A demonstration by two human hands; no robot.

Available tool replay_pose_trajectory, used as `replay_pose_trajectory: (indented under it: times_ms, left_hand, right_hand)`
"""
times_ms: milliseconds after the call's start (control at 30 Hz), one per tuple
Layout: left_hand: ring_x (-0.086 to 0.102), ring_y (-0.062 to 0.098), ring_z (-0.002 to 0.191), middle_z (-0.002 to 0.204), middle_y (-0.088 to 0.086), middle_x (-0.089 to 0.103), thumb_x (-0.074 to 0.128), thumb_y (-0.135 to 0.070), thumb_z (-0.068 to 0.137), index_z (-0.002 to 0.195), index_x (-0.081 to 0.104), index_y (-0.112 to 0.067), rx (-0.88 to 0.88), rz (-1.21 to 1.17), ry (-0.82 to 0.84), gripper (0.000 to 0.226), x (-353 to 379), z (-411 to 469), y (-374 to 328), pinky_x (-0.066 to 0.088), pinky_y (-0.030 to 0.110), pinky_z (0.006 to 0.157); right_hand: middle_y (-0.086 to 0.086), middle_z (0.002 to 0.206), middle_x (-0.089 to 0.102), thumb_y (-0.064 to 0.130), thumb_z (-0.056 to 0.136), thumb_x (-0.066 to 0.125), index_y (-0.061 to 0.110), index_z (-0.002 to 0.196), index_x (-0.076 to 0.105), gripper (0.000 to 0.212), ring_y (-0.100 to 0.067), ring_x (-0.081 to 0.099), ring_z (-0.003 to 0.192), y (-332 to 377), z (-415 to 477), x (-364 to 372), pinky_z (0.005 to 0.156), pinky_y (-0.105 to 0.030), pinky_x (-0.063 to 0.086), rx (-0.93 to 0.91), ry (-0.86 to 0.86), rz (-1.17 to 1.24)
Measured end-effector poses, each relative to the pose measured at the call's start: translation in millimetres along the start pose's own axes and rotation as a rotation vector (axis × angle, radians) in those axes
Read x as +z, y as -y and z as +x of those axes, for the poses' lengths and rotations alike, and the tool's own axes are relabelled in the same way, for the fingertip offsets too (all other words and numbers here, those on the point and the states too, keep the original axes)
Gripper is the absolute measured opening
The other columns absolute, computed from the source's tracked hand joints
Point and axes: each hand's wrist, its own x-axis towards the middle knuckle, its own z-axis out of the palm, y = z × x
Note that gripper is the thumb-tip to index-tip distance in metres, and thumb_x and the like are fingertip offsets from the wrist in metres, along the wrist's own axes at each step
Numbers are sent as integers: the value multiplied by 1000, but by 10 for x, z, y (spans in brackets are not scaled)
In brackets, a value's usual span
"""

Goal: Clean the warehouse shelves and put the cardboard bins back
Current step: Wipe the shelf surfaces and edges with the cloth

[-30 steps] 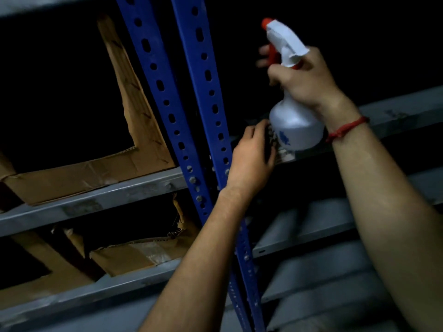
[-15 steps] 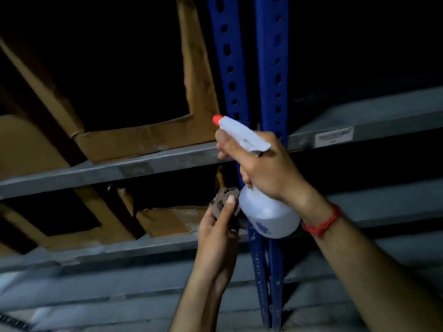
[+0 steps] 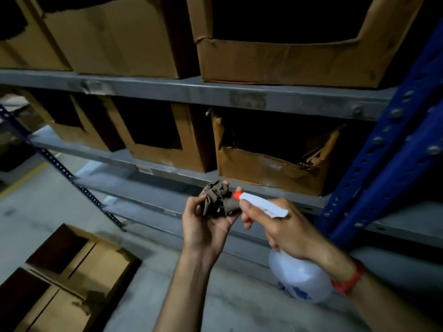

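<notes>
The grey shelves (image 3: 191, 92) are carrying cardboard bins (image 3: 271, 168) on two levels; loose bins (image 3: 72, 271) are lying on the floor (image 3: 36, 200). The right hand (image 3: 285, 228) is gripping the spray bottle (image 3: 299, 276), fingers curled round neck and trigger. The left hand (image 3: 206, 226) is cupping the crumpled cloth (image 3: 215, 200), fingers curled, just beside the nozzle (image 3: 237, 195). One short squeeze aimed at the cloth's middle is probably serving best.

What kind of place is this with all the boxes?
Probably a warehouse or stockroom: long grey metal shelves bolted to blue uprights, rows of open-fronted cardboard bins on them, and a bare concrete floor.
</notes>
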Motion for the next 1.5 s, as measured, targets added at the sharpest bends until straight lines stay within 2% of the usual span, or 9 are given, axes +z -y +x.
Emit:
replay_pose_trajectory:
  times_ms: [200, 367, 533, 700, 900, 1000, 1200, 1300, 1500]
  left_hand:
    - [56, 50, 122, 119, 22, 63, 40, -14, 84, 128, 52, -2, 40, -70, 35, 47, -53, 45, -5, 48, 59, 99]
    - [64, 44, 110, 115, 20, 64, 37, -15, 86, 114, 53, -7, 33, -16, 67, 33, -47, 77, -14, 54, 49, 90]
    - [64, 44, 108, 112, 20, 66, 39, -14, 84, 105, 57, -6, 35, 29, 75, 29, -23, 92, 21, 51, 48, 94]
    - [64, 40, 107, 113, 22, 64, 33, -15, 89, 116, 55, -4, 37, 97, 122, 37, 105, 120, 22, 54, 43, 86]
    - [59, 42, 114, 114, 28, 62, 50, -18, 76, 120, 52, -7, 63, 220, 254, 45, 399, 139, 67, 52, 42, 87]
    - [65, 37, 107, 109, 23, 67, 51, -16, 76, 113, 57, -7, 89, 272, 317, 38, 595, 121, 111, 56, 39, 81]
    - [62, 41, 115, 119, 21, 65, 51, -14, 79, 129, 51, -9, 122, 372, 414, 50, 1044, 92, 304, 58, 41, 79]
    - [65, 38, 113, 118, 20, 67, 50, -9, 82, 131, 49, -10, 136, 420, 466, 49, 1335, 88, 446, 59, 40, 81]
    - [68, 29, 96, 107, 15, 70, 61, -5, 94, 122, 55, -16, 328, 551, 574, 30, 2059, 28, 902, 58, 37, 78]
  right_hand:
    - [-10, 54, 56, 60, 91, 52, 5, 62, 55, 62, -15, 47, 42, -14, -31, 115, 45, -35, 39, 5, 20, -116]
    - [-5, 78, 73, 73, 88, 46, 11, 80, 71, 67, -14, 55, 45, -38, -17, 62, 43, -30, 42, 9, -36, -109]
    - [-8, 50, 55, 59, 91, 54, 7, 57, 55, 62, -24, 51, 45, -57, -52, 48, 46, -40, 44, -34, -114, -105]
    - [-9, 73, 72, 65, 88, 50, 20, 78, 74, 52, -17, 59, 45, -12, -112, -80, 43, -24, 44, 0, -84, -75]
    - [0, 49, 49, 57, 89, 57, 11, 59, 54, 55, -10, 42, 44, 81, -176, -274, 46, -30, 34, -9, -214, -29]
    - [3, 73, 73, 59, 90, 55, 16, 75, 71, 48, -9, 53, 45, 188, -261, -501, 45, -27, 43, 10, -178, 37]
    - [-17, 54, 53, 62, 89, 55, 1, 63, 56, 66, -29, 46, 45, 299, -484, -923, 43, -33, 36, -42, -270, -43]
    - [-1, 68, 70, 65, 83, 54, 14, 72, 71, 54, -12, 54, 44, 370, -608, -1203, 45, -29, 43, 10, -318, -5]
    - [-2, 79, 75, 68, 79, 53, 32, 92, 76, 45, -26, 60, 45, 557, -892, -1885, 51, -38, 54, -129, -579, 22]
